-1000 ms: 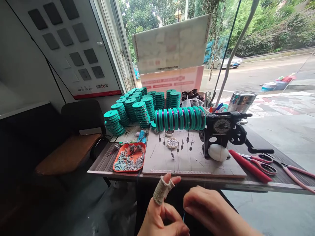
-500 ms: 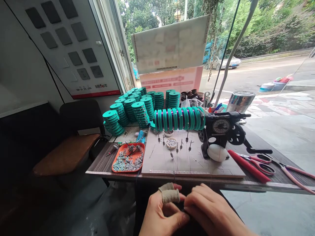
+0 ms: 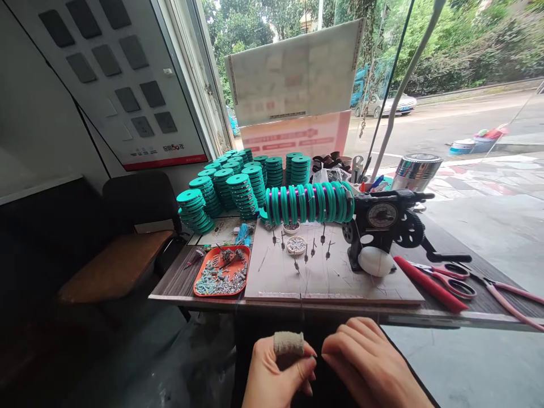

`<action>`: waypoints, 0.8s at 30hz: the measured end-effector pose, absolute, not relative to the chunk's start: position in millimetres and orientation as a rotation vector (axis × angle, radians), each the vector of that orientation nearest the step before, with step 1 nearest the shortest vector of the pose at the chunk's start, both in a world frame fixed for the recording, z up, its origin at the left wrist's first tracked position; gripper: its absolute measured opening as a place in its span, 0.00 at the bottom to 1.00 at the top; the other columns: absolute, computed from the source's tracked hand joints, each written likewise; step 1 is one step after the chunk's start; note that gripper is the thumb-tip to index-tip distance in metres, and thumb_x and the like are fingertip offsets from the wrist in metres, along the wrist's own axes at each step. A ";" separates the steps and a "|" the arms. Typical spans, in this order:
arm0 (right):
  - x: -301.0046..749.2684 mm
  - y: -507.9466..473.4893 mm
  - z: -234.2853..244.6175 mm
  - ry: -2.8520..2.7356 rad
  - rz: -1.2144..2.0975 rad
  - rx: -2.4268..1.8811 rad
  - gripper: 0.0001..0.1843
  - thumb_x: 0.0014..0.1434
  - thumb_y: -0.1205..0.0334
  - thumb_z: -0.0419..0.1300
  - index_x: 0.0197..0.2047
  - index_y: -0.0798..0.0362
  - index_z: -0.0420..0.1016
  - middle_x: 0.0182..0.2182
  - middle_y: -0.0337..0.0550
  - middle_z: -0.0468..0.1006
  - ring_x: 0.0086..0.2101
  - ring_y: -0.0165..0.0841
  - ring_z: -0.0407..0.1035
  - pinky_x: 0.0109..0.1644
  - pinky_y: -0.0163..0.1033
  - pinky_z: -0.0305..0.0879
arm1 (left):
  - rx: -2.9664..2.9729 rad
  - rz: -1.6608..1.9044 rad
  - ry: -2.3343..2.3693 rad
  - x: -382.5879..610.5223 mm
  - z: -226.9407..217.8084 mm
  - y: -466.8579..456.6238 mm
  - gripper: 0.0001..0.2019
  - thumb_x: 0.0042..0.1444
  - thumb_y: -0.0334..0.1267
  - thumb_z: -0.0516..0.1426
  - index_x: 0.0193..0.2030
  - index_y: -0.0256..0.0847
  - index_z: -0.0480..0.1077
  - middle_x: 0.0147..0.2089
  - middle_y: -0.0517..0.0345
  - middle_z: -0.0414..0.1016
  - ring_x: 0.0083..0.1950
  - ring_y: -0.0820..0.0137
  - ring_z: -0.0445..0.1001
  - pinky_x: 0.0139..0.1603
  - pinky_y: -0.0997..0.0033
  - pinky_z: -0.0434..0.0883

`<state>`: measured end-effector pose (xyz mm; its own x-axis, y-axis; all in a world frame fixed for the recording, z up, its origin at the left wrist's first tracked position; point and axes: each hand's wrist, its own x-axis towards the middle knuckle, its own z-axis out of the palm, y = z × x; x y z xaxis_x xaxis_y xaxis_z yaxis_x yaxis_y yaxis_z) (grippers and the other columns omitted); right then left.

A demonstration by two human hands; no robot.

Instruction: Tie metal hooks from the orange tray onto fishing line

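Note:
My left hand (image 3: 283, 371), with a beige cover on its index finger, is closed in a pinch below the table's front edge. A thin line (image 3: 301, 309) runs down from the board to its fingertips. My right hand (image 3: 365, 360) is just to the right, a small gap away, its fingers pressed together; whatever they hold is too small to make out. Ahead of both hands, green foam line spools (image 3: 310, 204) sit in a row on the shaft of a black hand-crank winder (image 3: 380, 221). Several small dark weights (image 3: 297, 267) hang on lines beneath them.
A pale board (image 3: 272, 289) lies under the winder, carrying a small dish of beads (image 3: 296, 245). At left stands an orange tray (image 3: 220, 293) of small parts, with stacked green spools (image 3: 240, 195) behind. Red-handled scissors (image 3: 457, 286) and pink-handled pliers (image 3: 510, 300) lie at right.
My hands have drawn slightly apart; before, their fingertips met. The left fingers have curled in further, and the right hand has shifted a little to the right.

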<state>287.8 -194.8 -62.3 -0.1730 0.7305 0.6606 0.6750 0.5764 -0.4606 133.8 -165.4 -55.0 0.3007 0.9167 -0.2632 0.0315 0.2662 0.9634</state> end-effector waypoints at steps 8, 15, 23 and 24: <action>283.6 -199.7 -50.6 -1.925 -0.125 -1.221 0.18 0.65 0.66 0.43 0.26 0.51 0.67 0.21 0.37 0.68 0.28 0.32 0.61 0.40 0.37 0.57 | 1.514 0.966 1.218 124.5 -76.9 -168.8 0.09 0.44 0.44 0.63 0.24 0.39 0.77 0.23 0.55 0.76 0.24 0.69 0.71 0.27 0.74 0.68; 280.2 -204.7 -59.3 -1.964 -0.099 -1.288 0.15 0.63 0.70 0.44 0.27 0.50 0.66 0.23 0.37 0.68 0.31 0.34 0.64 0.48 0.43 0.55 | 1.513 0.941 1.270 123.3 -90.4 -175.2 0.11 0.43 0.47 0.63 0.24 0.40 0.77 0.21 0.55 0.75 0.19 0.71 0.67 0.22 0.73 0.67; 277.8 -201.5 -59.5 -1.915 -0.115 -1.283 0.19 0.65 0.69 0.42 0.26 0.50 0.66 0.22 0.37 0.68 0.32 0.34 0.63 0.49 0.42 0.55 | 1.647 1.020 1.218 122.5 -81.5 -171.5 0.07 0.44 0.43 0.63 0.24 0.43 0.77 0.31 0.52 0.78 0.31 0.64 0.75 0.32 0.71 0.71; 277.5 -201.1 -61.6 -1.902 -0.108 -1.271 0.18 0.65 0.68 0.43 0.26 0.50 0.66 0.22 0.37 0.68 0.32 0.34 0.62 0.49 0.42 0.54 | 1.669 1.022 1.226 122.3 -81.5 -171.4 0.06 0.44 0.43 0.63 0.24 0.44 0.78 0.31 0.52 0.78 0.30 0.65 0.74 0.31 0.71 0.71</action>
<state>277.5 -201.1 -61.6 -0.1477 0.7290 0.6684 0.7999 0.4855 -0.3528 122.3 -171.4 -81.5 0.2004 0.9693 0.1425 0.3145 -0.2014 0.9276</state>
